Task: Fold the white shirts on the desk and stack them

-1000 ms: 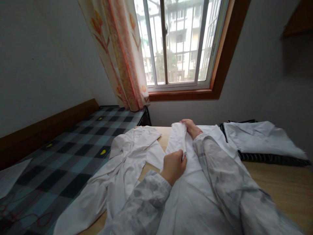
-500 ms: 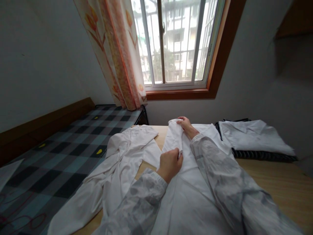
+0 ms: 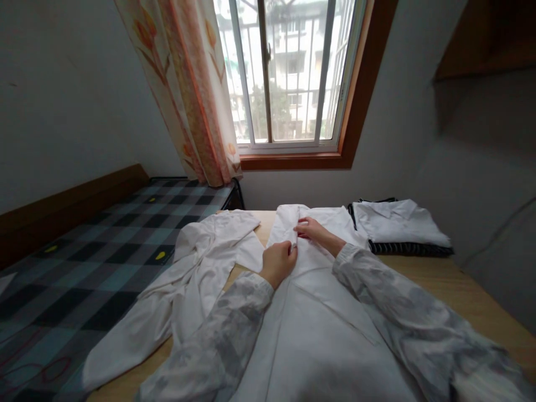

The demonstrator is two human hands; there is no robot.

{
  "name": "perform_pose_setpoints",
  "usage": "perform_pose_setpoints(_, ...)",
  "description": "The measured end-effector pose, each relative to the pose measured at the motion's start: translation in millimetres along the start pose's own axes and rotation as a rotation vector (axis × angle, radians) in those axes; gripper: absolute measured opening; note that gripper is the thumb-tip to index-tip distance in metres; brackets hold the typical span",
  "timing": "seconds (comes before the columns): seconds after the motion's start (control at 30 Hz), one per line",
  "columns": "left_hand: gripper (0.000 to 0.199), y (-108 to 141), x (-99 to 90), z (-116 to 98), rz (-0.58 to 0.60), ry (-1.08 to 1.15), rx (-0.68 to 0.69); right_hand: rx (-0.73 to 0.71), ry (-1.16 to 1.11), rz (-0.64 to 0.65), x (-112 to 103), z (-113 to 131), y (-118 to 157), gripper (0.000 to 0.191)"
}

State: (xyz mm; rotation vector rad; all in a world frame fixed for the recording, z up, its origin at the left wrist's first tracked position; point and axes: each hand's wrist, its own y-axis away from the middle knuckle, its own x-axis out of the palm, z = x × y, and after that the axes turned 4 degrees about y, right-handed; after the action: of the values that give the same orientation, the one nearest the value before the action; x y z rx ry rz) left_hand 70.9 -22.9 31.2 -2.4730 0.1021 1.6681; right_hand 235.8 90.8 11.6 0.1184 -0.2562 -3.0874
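A white shirt (image 3: 330, 312) lies spread along the table in front of me, its upper end toward the window. My left hand (image 3: 280, 262) is closed on the edge that runs down the shirt's front, thumb uppermost. Just beyond it, my right hand (image 3: 316, 232) pinches the same edge higher up, its fingertips partly hidden by the cloth. To the left, another white garment (image 3: 205, 262) lies loosely crumpled, with one sleeve stretching toward me.
Folded white clothing (image 3: 397, 222) rests on black striped cloth (image 3: 412, 248) at the table's right. A bed with a checked cover (image 3: 121, 251) stands to the left. Behind the wooden table (image 3: 469, 290) are a window (image 3: 288, 78) and a flowered curtain (image 3: 192, 95).
My right hand has come down from the shirt's top end toward my left hand, and the raised cloth there now lies flatter. The view has shifted slightly right.
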Motion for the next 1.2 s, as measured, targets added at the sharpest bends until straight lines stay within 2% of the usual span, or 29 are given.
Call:
perform_pose_setpoints(0.07, 0.041, -2, -6.1, -3, 0.026, 0.003, 0.012, -0.061, 0.065, 0.003, -9, 0, 16, 0.041)
perform_pose_setpoints(0.13, 0.049, -2, -15.2, -1, 0.065, 0.02, 0.025, -0.203, 0.236, -0.001, -28, -3, 36, 0.038)
perform_pose_setpoints(0.23, 0.049, 4, -31.7, 16, 0.031, 0.011, 0.003, -0.489, 0.608, -0.056, -71, -17, 78, 0.037)
perform_pose_setpoints(0.3, 0.04, 11, -40.6, 33, -0.032, -0.048, -0.035, -0.598, 0.77, -0.164, -101, -36, 112, 0.04)
perform_pose_setpoints(0.4, 0.045, 23, -45.4, 54, -0.007, -0.107, -0.101, -0.679, 0.914, -0.26, -135, -70, 159, 0.05)
perform_pose_setpoints(0.5, 0.044, 28, -40.8, 61, 0.028, -0.097, -0.121, -0.672, 1.014, -0.237, -144, -96, 185, 0.052)
perform_pose_setpoints(0.57, 0.034, 27, -36.3, 59, 0.024, -0.048, -0.13, -0.649, 1.04, -0.196, -141, -105, 188, 0.05)
perform_pose_setpoints(0.67, 0.022, 21, -31.3, 55, -0.013, 0.048, -0.156, -0.626, 1.042, -0.171, -132, -105, 176, 0.053)
perform_pose_setpoints(0.83, 0.02, 5, -28.2, 54, -0.084, 0.116, -0.234, -0.607, 1.083, -0.147, -127, -95, 143, 0.059)
perform_pose_setpoints(1.0, 0.024, -5, -30.1, 49, -0.079, 0.07, -0.259, -0.603, 1.101, -0.123, -129, -88, 118, 0.06)
perform_pose_setpoints(1.1, 0.033, 3, -34.1, 46, -0.149, -0.038, -0.197, -0.606, 1.112, -0.104, -133, -81, 116, 0.059)
perform_pose_setpoints(1.2, 0.036, 25, -39.6, 48, -0.202, -0.15, -0.023, -0.616, 1.132, -0.097, -135, -69, 126, 0.055)
